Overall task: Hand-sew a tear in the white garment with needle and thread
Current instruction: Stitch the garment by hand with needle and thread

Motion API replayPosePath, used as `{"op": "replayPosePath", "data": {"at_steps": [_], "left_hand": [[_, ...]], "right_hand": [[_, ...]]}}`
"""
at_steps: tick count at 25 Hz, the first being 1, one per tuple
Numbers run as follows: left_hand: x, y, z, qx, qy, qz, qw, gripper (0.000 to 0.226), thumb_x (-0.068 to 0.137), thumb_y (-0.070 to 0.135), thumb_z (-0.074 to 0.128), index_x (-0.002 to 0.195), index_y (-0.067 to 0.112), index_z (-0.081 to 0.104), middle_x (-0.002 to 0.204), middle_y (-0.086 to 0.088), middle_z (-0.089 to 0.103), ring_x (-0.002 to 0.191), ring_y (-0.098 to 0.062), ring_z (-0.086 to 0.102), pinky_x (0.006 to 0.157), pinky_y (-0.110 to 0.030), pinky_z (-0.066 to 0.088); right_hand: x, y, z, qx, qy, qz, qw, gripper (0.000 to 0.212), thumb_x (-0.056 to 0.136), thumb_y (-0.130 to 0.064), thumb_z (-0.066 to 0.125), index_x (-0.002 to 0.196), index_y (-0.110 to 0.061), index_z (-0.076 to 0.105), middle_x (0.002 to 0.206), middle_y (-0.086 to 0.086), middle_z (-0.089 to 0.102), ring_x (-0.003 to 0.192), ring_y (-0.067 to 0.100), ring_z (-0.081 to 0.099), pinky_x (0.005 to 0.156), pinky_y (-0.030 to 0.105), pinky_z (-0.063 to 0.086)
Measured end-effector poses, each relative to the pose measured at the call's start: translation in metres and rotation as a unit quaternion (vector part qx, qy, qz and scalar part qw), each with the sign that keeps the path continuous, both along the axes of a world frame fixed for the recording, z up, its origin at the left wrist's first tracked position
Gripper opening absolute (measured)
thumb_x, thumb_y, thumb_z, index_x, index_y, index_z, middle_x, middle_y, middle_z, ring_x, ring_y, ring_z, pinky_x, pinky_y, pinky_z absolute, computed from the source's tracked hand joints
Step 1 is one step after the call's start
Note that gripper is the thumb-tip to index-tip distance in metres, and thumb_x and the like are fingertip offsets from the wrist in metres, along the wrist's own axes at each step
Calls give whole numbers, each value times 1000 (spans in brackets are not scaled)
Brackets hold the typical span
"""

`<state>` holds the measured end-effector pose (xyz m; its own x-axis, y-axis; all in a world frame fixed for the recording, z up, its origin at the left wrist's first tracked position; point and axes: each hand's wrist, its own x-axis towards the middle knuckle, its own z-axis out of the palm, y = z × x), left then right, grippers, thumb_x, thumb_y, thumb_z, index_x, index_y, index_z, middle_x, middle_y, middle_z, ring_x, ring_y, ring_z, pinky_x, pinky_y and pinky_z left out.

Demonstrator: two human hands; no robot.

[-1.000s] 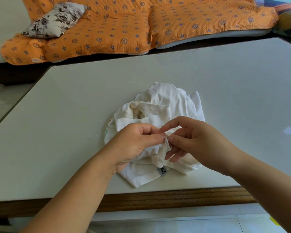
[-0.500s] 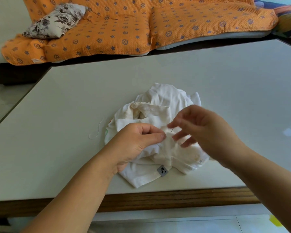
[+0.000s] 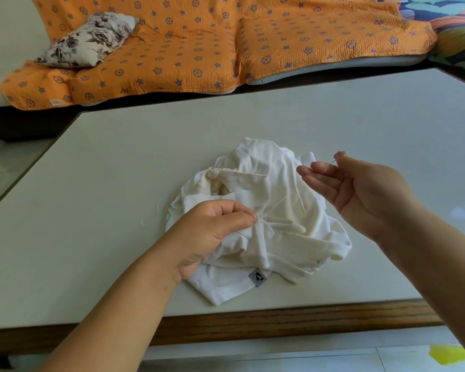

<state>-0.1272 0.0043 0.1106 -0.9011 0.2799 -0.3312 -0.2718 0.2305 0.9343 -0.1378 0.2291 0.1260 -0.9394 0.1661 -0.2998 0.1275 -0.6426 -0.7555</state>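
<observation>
Both hands work over the near part of the table (image 3: 113,189), forearms reaching in from the bottom of the view. Left hand (image 3: 212,232) lies on the white garment (image 3: 269,183) with its fingers curled, thumb and forefinger pinching a small raised fold of the cloth. Right hand (image 3: 360,191) is lifted up and off to the right, clear of the cloth, palm turned inward. Its thumb and forefinger nip a thin needle (image 3: 330,162), while the other three fingers are spread straight and relaxed below it. A pale thread (image 3: 278,204) runs slanting down from that hand's side to the pinched fold; it is faint against the white fabric and can only be followed in parts.

Nearest the viewer, the tabletop ends in a brown wooden edge (image 3: 253,326). Just beyond it the garment lies crumpled in a heap, a small grey label (image 3: 257,277) showing on its near hem and a ribbed collar (image 3: 234,178) showing farther back. Some yellowish marks show on its right side. A loose strand (image 3: 156,213) of light thread curls on the tabletop just left of the heap.

Past the far edge of the table is a low seat under an orange cover (image 3: 199,49) printed with blue stars and wheels, and a floral pillow (image 3: 91,38) rests on its left end.
</observation>
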Motion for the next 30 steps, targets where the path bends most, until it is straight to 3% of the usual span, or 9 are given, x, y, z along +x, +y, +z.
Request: {"op": "replayPosePath", "data": {"at_steps": [3,6,10,12,14,17,22,26,30], "left_hand": [[0,-1,0,6,0,-6,1000,17,90,13,64,77,21,72,78,11,71,80,4,65,71,-9,45],[0,-1,0,2,7,-9,1000,17,90,13,64,77,21,71,78,11,70,80,4,64,70,-9,45],[0,-1,0,4,10,-20,1000,14,91,14,64,81,20,71,85,7,72,88,-1,65,76,-10,46],[0,-1,0,11,16,-36,999,10,90,15,65,86,19,72,89,4,73,92,-5,66,83,-17,47],[2,0,2,27,18,-55,998,7,85,20,67,89,17,72,90,2,72,91,-6,66,85,-19,49],[5,3,3,83,4,-59,995,21,73,27,69,90,15,74,92,0,73,92,-7,66,86,-19,50],[8,11,1,103,-15,-31,994,18,68,26,72,84,16,75,86,3,74,89,-5,68,87,-18,50],[11,15,-1,67,18,-21,997,8,82,18,71,88,14,73,84,3,74,87,-5,68,85,-17,50],[10,14,0,32,55,2,998,4,86,16,70,88,16,74,85,5,75,86,-5,70,81,-15,52]], "right_hand": [[-3,5,-5,104,19,-47,993,14,106,-11,40,105,-2,51,62,11,68,90,34,74,80,39,61],[-2,3,-4,186,24,-59,981,16,106,-14,42,113,-3,52,62,9,69,88,29,75,81,37,60],[20,-19,7,303,25,119,945,12,104,-16,45,102,-6,51,81,12,76,70,34,73,55,34,56],[32,-29,7,358,37,232,904,12,103,-19,48,97,-9,52,90,4,77,69,35,73,54,35,54],[37,-31,4,386,47,278,879,14,101,-22,51,95,-10,54,91,3,76,71,35,73,60,37,55],[36,-23,9,439,59,262,857,14,101,-20,50,93,-10,54,80,10,74,69,34,73,70,42,57],[32,-6,18,574,77,203,789,13,102,-19,47,92,-13,52,71,0,74,59,18,70,62,24,54],[31,-8,8,581,85,191,787,12,101,-19,48,90,-17,53,72,-5,74,56,12,68,60,19,50],[39,-13,9,563,146,86,809,11,98,-22,54,89,-27,55,75,-5,72,52,7,64,49,15,47]]}}
